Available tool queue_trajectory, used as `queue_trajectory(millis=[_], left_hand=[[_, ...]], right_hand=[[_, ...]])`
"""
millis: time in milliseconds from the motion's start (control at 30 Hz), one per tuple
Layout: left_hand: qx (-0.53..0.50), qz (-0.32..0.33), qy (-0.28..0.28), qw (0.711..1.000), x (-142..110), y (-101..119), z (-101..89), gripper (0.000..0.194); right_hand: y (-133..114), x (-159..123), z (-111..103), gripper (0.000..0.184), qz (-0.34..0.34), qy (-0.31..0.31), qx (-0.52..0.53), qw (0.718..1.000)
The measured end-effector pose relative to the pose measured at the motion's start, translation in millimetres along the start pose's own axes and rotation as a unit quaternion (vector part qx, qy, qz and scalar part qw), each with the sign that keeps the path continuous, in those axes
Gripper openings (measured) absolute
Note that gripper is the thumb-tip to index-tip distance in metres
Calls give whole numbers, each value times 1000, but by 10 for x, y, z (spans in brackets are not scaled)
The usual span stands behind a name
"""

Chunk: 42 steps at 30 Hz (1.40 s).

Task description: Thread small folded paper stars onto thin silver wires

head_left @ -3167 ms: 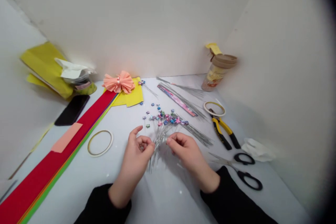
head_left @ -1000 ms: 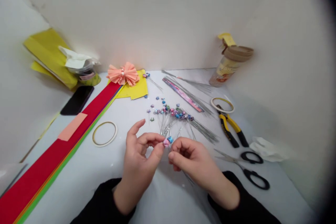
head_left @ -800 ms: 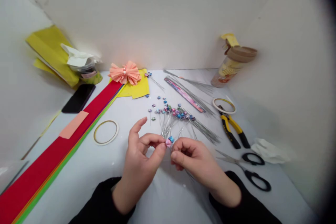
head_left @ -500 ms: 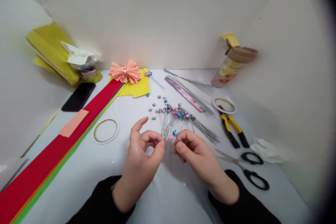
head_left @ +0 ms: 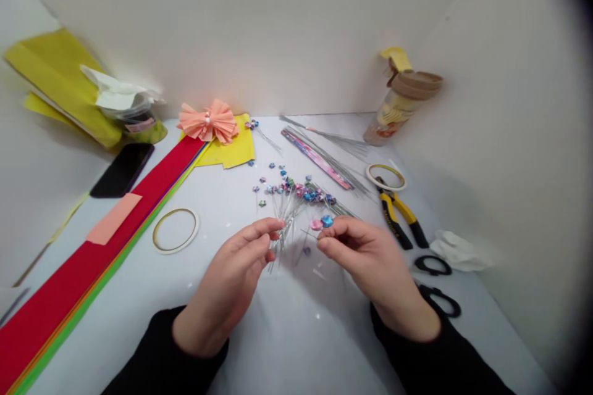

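My right hand (head_left: 377,262) pinches a thin wire carrying a pink paper star (head_left: 316,224) and a blue paper star (head_left: 327,221). The wire's end sticks out to the left of the fingertips. My left hand (head_left: 234,287) is apart from it, fingers loosely bent and parted from the thumb, nothing visible in them. Just beyond its fingertips lies a bunch of wire stems (head_left: 283,231) with small folded stars (head_left: 315,194) at their far ends. Several loose stars, such as a green one (head_left: 262,203), lie around the bunch.
At right are pliers (head_left: 402,219), scissors (head_left: 440,299), partly covered by my hand, a tape roll (head_left: 404,180) and crumpled tissue (head_left: 458,251). Another tape roll (head_left: 196,229) and long coloured paper strips (head_left: 92,278) lie left. Behind stand a cup (head_left: 393,108) and a pink paper bow (head_left: 208,121).
My hands have moved apart. The pink and blue stars have gone right and slightly up with my right hand, while my left hand's pinch has loosened. The whole view has shifted slightly.
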State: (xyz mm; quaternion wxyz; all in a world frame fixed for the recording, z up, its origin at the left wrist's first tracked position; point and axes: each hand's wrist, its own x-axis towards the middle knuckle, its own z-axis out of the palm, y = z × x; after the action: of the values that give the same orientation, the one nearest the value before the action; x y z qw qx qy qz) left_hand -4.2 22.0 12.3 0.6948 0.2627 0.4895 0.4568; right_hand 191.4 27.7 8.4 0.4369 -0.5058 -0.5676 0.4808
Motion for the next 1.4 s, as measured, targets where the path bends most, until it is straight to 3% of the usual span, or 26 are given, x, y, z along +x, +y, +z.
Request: queue_trajectory(millis=[167,333,1167,1300,1400], left_hand=[[-1,-60,-49,997,-31,59,19,22],[20,-61,-82,995,-48,82,15,25],[72,-61,-99,991,-84,87,-11,27],[174,21,-104,979,-84,71,-26,25],[294,133,-104,941,-97,67,-13,23]], right_hand=[[-57,10,-84,10,-89,-3,-86,992],[-44,19,-84,9,-126,-19,-110,986],[-30,45,-74,10,-115,-33,-112,986],[-46,36,-71,10,-95,-37,-113,988],[-58,37,-65,10,-75,-48,-103,991]])
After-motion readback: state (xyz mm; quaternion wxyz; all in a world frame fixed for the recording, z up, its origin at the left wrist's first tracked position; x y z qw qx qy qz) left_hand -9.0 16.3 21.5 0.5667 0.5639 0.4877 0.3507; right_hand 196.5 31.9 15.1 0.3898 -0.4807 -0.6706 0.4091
